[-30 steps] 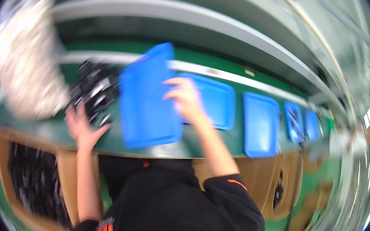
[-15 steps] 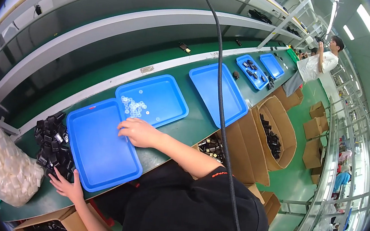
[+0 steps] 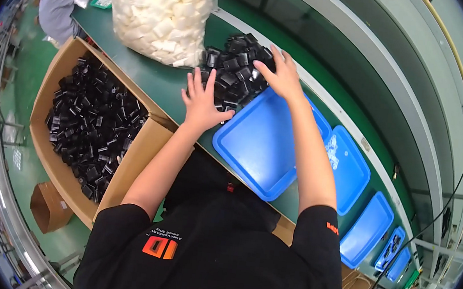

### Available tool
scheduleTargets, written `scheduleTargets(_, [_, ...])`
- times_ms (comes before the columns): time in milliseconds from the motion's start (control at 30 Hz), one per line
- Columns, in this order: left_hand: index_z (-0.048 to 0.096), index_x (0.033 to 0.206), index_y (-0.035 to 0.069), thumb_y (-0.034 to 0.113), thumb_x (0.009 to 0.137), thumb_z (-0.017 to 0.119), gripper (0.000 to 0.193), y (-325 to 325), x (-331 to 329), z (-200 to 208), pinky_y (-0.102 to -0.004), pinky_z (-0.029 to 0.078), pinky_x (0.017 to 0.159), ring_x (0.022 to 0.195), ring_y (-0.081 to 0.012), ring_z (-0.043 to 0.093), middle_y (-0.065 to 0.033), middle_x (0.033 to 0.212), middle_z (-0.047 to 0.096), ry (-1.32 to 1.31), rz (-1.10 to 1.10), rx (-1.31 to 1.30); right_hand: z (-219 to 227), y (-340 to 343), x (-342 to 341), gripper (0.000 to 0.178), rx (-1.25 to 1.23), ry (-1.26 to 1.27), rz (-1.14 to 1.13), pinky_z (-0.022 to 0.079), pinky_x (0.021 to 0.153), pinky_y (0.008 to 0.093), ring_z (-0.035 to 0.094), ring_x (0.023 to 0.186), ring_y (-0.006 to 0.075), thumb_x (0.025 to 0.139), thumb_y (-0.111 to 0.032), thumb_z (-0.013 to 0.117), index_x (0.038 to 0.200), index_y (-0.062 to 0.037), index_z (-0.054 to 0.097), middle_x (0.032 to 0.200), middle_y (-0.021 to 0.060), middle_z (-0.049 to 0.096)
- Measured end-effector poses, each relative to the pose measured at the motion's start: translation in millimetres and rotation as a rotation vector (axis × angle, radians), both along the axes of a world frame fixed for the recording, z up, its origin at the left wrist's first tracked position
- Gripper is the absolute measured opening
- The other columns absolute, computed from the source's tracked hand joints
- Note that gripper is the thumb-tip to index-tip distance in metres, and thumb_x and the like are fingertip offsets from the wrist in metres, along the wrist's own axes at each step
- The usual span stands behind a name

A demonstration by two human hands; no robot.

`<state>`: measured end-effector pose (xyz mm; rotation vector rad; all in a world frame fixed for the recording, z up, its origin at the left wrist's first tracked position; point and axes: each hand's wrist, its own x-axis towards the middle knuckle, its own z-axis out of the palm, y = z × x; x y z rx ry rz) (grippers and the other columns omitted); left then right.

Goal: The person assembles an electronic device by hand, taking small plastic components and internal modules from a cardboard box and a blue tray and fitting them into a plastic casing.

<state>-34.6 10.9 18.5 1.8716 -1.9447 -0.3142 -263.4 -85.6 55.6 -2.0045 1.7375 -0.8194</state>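
Observation:
A heap of small black plastic parts [image 3: 238,69] lies on the green workbench, against the corner of an unfilled blue tray [image 3: 254,144]. My left hand [image 3: 203,105] is at the near left side of the heap, fingers spread, its thumb by the tray's edge. At the heap's far right side is my right hand [image 3: 282,77], with thumb and fingers apart around its edge. Neither hand shows a part in its grip. Small translucent washers [image 3: 333,149] lie in a second blue tray [image 3: 352,177], partly hidden by my right forearm.
A large clear bag of white blocks [image 3: 163,13] stands left of the heap. A cardboard box [image 3: 120,183] full of black parts is at the near left. More blue trays [image 3: 367,229] line the bench to the right. A co-worker [image 3: 59,11] is at the far left.
The view has swung left. My right hand has left the trays with the washers and reached the black heap. My left hand stays beside the heap, fingers still spread.

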Motion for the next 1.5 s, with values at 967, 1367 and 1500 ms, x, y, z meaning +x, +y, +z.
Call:
scheduleTargets(967, [0.038,0.151,0.018,0.033,0.064,0.087,0.102,-48,-28,-18,-0.0553,0.035,0.109,0.137,-0.0346,0.041,-0.0131,0.15,0.041,0.161,-0.181,-0.295,-39,-43,64,0.063,0.304,-0.43,0.166,0.052,0.089,0.0421,0.065,0.105,0.0371,0.081,-0.063,0.061,0.109,-0.0085,0.075,0.11,0.0211,0.069])
scheduleTargets(1367, [0.061,0.127,0.0,0.029,0.055,0.082,0.08,-72,-40,0,-0.0508,0.04,0.105,0.117,-0.0417,0.055,-0.0228,0.123,0.062,0.324,-0.37,-0.711,-44,-37,72,0.024,0.34,-1.276,0.292,0.052,0.09,0.0348,0.064,0.098,0.018,0.086,-0.022,0.068,0.103,-0.006,0.075,0.101,0.0047,0.072])
scheduleTargets(1500, [0.065,0.124,0.012,0.038,0.055,0.09,0.077,-71,-43,11,-0.0479,0.04,0.104,0.123,-0.036,0.05,-0.0167,0.133,0.054,0.334,-0.355,-0.718,-20,-22,67,0.032,0.404,-1.357,0.207,0.047,0.095,0.035,0.059,0.104,0.0178,0.088,-0.024,0.063,0.115,-0.0076,0.068,0.109,0.0051,0.067])
